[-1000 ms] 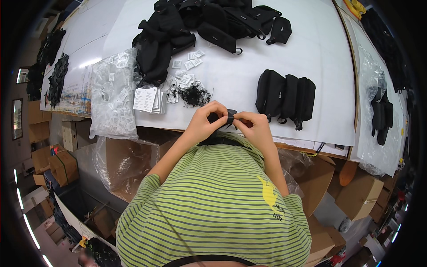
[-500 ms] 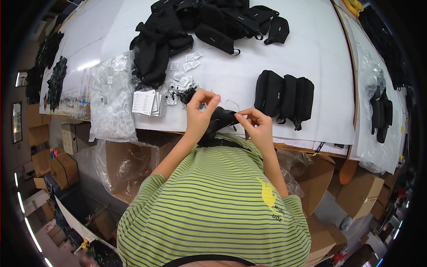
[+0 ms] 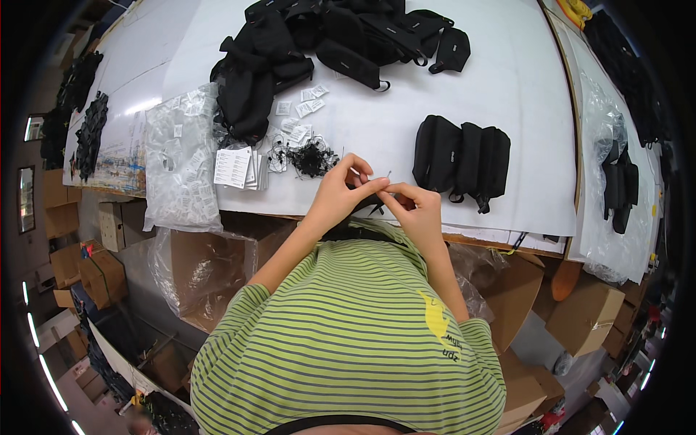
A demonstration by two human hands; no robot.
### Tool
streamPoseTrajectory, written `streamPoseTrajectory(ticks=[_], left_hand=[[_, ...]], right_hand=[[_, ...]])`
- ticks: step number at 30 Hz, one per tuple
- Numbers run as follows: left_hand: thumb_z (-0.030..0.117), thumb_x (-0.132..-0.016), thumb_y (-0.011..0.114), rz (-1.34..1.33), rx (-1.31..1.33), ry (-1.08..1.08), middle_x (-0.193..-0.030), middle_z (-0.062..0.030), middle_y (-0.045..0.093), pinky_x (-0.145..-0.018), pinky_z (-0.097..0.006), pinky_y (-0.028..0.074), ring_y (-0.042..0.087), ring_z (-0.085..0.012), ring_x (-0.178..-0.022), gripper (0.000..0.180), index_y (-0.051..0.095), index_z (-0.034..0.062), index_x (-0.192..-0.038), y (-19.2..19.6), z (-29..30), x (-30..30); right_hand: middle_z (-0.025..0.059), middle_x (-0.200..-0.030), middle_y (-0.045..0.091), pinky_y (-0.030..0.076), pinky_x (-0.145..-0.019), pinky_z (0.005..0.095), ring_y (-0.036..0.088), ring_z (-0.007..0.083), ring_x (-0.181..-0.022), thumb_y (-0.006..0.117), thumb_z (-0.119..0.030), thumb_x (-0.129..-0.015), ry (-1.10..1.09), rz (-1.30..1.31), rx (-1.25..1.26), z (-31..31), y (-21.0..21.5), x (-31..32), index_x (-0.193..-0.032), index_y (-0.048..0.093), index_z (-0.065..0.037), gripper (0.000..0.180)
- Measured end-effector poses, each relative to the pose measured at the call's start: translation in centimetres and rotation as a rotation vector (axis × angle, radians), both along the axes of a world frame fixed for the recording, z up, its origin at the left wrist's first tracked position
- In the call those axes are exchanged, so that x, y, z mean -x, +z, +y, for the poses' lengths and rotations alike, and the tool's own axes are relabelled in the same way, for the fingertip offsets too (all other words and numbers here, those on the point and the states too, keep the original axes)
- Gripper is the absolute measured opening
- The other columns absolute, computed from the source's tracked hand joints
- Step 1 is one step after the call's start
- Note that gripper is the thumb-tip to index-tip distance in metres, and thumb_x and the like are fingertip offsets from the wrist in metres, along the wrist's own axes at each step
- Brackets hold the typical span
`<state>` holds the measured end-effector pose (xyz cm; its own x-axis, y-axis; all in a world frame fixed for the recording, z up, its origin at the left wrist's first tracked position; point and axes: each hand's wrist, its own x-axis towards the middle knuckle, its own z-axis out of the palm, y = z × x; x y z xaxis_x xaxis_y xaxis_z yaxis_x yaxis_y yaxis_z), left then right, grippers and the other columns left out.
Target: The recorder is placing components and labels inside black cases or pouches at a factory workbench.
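Observation:
My left hand [image 3: 341,190] and my right hand [image 3: 419,210] meet fingertip to fingertip close to my body, at the table's near edge. Both are closed in a pinch on a thin string [image 3: 389,174], a short end of which sticks up between them. Under the fingers lies a black fabric pouch [image 3: 371,210], mostly hidden by my hands. Left of my left hand is a tangle of black strings [image 3: 313,158]. Beside it stands a fanned stack of white printed cards [image 3: 233,168].
A heap of black pouches [image 3: 348,32] covers the table's far side. Several filled black pouches [image 3: 464,159] stand in a row at right. Small white packets [image 3: 308,107] lie scattered near a clear plastic bag [image 3: 181,159] of them. Cardboard boxes [image 3: 507,297] sit below the table edge.
My left hand has moved right, so its fingers now meet those of my right hand. The thin loop that stood up between them is now mostly hidden, and the string tangle is uncovered.

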<state>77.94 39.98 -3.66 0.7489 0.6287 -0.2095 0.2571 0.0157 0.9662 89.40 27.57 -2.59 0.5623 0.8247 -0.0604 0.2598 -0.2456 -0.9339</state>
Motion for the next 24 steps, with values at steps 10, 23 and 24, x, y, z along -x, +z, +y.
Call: streamPoseTrajectory(ticks=[10, 23, 24], left_hand=[[0.015, -0.084, 0.064, -0.266, 0.385, 0.074, -0.079, -0.0039, 0.063, -0.069, -0.021, 0.043, 0.055, -0.0082, -0.072, 0.018, 0.066, -0.0006, -0.092, 0.5, -0.3, -0.4], [0.015, -0.089, 0.055, -0.362, 0.469, 0.010, -0.059, 0.0006, 0.048, -0.053, -0.019, 0.031, 0.040, -0.0051, -0.055, 0.018, 0.061, -0.0011, -0.082, 2.3, -0.1, -0.1], [0.015, -0.089, 0.055, -0.330, 0.479, -0.061, -0.061, 0.0005, 0.050, -0.052, -0.019, 0.031, 0.040, -0.0049, -0.055, 0.018, 0.061, -0.0007, -0.082, 2.4, -0.1, -0.1]], right_hand=[[0.0016, -0.048, 0.048, 0.027, -0.042, 0.0228, 0.035, 0.0047, -0.044, 0.072, -0.015, -0.075, 0.044, 0.056, 0.013, -0.1, -0.3, 0.0, -0.083, 0.070, -0.004, 0.013], [0.0100, -0.084, 0.064, 0.030, -0.047, 0.0161, 0.044, 0.0042, -0.055, 0.055, -0.004, -0.086, 0.000, 0.753, -0.296, -2.2, -0.8, -2.7, -0.090, 0.050, -0.004, 0.007], [0.0100, -0.084, 0.064, 0.030, -0.047, 0.0161, 0.044, 0.0042, -0.055, 0.055, -0.004, -0.086, -0.003, 0.754, -0.297, -2.1, -0.7, -2.7, -0.090, 0.050, -0.004, 0.007]])
